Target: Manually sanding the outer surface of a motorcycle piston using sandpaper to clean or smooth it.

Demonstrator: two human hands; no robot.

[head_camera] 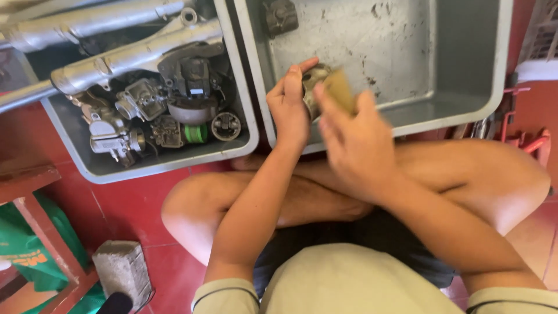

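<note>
My left hand [289,104] grips a small round metal engine part [312,78] over the near edge of a grey plastic tray [465,110]. My right hand [351,142] is blurred and presses a tan piece of sandpaper or a pad [340,90] against that part. Both hands are held above my crossed bare legs [465,174]. Most of the metal part is hidden by my fingers and the pad.
A second grey tray [145,166] at left holds carburetors, several metal engine parts and long silver tubes [133,52]. A dark part [282,16] lies in the right tray. Red tiled floor, a grey brick [122,270], a red wooden frame [46,232] and a green bag [17,250] sit at lower left.
</note>
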